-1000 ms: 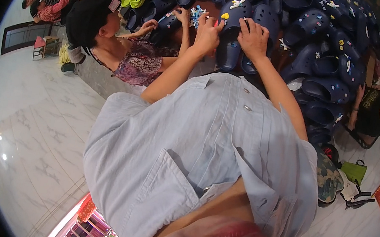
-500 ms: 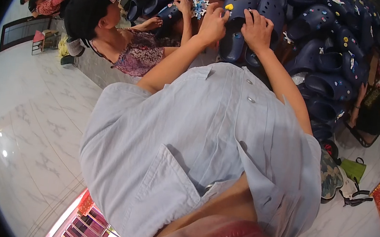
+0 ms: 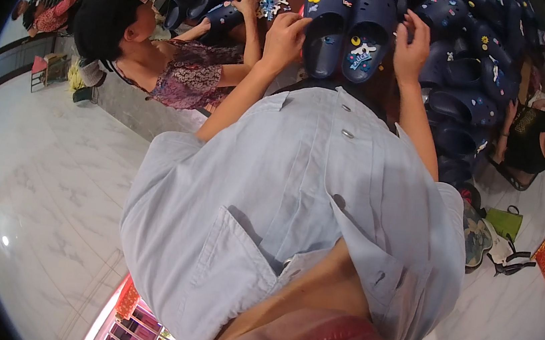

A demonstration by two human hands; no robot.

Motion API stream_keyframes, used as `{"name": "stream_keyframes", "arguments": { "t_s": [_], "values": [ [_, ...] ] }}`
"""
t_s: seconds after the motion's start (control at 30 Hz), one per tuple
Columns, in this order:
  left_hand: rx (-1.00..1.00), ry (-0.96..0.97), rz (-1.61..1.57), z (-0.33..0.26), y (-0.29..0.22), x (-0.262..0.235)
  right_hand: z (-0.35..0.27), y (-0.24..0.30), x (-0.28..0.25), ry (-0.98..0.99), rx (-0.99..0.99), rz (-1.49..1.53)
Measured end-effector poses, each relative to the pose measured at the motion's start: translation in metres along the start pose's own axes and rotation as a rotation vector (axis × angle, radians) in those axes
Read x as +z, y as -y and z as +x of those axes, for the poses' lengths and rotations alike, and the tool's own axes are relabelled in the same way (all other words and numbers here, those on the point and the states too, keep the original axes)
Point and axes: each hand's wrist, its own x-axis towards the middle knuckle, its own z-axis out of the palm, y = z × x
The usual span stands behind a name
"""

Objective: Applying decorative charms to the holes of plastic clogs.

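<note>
Two navy foam clogs stand side by side in front of me, toes pointing away. The left clog [image 3: 324,38] carries a yellow heart and other small charms on its toe. Inside the heel of the right clog [image 3: 377,31] lie several loose charms [image 3: 363,54], a yellow moon among them. My left hand [image 3: 284,40] has its fingers bent against the left clog's outer side, gripping its edge; the fingertips are partly hidden. Just off the right clog's outer side, my right hand [image 3: 411,50] is open, fingers apart and nothing in them.
Many navy clogs [image 3: 462,71] with charms crowd the right side. A pile of blue-and-white charms [image 3: 273,3] lies left of my clogs. A co-worker in a black cap [image 3: 104,23] handles a clog [image 3: 225,15] at left; another person [image 3: 538,140] sits at right.
Both hands were on the left clog's toe; my right hand has moved right, off it, and my left has shifted to its side. The right clog and its loose charms now show.
</note>
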Motion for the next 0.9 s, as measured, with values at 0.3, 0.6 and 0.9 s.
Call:
{"name": "stream_keyframes", "arguments": {
  "t_s": [0.3, 0.6, 0.9],
  "values": [
    [0.197, 0.096, -0.137, 0.008, -0.025, 0.015, -0.05, -0.009, -0.018, 0.31, -0.126, -0.192],
    [0.254, 0.286, 0.025, 0.016, -0.048, 0.044, -0.065, -0.005, 0.006, 0.617, -0.35, -0.602],
    [0.124, 0.253, 0.092, 0.013, -0.04, 0.086, -0.062, -0.005, 0.001, 0.652, -0.25, -0.402]
  ]
}}
